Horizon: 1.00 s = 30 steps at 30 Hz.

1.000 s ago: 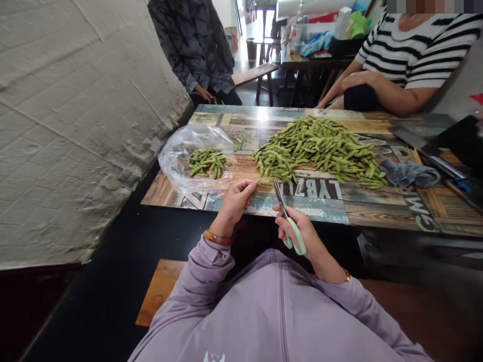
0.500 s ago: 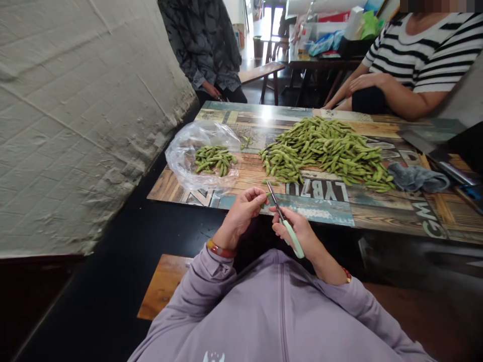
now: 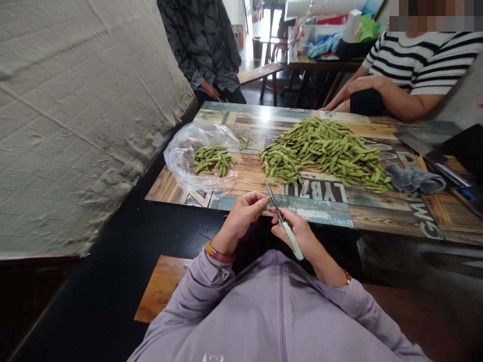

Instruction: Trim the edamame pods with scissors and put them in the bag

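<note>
My left hand (image 3: pixel 244 214) is closed in a pinch on a green bean pod (image 3: pixel 266 200) at the table's near edge. My right hand (image 3: pixel 300 236) grips mint-handled scissors (image 3: pixel 284 223), their blades pointing up and away beside the pod's tip. A large heap of green pods (image 3: pixel 325 151) lies on the table just beyond my hands. To the left, a clear plastic bag (image 3: pixel 188 151) holds a smaller lot of pods (image 3: pixel 213 160).
The printed wooden table (image 3: pixel 377 211) has a grey cloth (image 3: pixel 415 179) and dark tools at the right. A person in a striped shirt (image 3: pixel 418 65) sits at the far right; another in dark clothes (image 3: pixel 207 45) sits behind. A rough white wall (image 3: pixel 75 115) runs along the left.
My left hand drew back from the heap's edge with a pod toward my body. The right hand brought the scissors closer to the left hand.
</note>
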Each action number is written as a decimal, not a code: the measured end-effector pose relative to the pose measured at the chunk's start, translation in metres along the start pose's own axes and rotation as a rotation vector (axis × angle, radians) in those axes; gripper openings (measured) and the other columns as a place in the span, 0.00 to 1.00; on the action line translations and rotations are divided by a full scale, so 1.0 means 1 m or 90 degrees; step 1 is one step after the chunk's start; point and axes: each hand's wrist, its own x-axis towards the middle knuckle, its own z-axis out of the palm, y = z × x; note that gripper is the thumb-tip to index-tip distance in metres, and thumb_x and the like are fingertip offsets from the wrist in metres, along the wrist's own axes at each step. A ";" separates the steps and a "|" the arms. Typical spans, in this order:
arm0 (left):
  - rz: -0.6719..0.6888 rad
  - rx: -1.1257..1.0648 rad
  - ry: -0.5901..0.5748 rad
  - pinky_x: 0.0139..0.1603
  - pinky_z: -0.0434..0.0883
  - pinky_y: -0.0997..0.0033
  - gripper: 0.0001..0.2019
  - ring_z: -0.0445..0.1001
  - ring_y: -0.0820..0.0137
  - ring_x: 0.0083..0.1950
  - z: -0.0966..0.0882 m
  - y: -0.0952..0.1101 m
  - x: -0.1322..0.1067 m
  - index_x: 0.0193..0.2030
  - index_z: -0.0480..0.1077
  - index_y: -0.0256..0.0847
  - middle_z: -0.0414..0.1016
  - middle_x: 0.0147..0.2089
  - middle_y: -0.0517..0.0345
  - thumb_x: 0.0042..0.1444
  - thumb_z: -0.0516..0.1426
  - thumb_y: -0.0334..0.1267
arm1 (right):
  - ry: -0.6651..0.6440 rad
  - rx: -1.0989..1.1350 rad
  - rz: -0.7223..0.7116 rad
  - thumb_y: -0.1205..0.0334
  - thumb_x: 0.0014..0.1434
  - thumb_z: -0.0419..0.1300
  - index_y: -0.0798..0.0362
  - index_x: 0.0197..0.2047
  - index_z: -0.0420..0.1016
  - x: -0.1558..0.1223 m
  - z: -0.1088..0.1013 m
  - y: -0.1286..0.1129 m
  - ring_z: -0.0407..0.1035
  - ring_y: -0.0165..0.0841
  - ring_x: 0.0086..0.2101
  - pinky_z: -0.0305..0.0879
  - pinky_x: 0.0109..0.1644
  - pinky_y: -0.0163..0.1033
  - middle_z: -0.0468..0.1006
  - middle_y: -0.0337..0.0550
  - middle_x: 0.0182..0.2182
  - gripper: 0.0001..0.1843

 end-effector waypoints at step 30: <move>-0.038 0.048 -0.035 0.18 0.48 0.79 0.21 0.57 0.83 0.18 0.013 0.006 0.001 0.29 0.68 0.36 0.66 0.21 0.65 0.46 0.68 0.52 | -0.057 0.004 -0.006 0.51 0.61 0.60 0.52 0.40 0.73 -0.005 -0.012 -0.003 0.65 0.31 0.28 0.63 0.32 0.36 0.69 0.37 0.26 0.12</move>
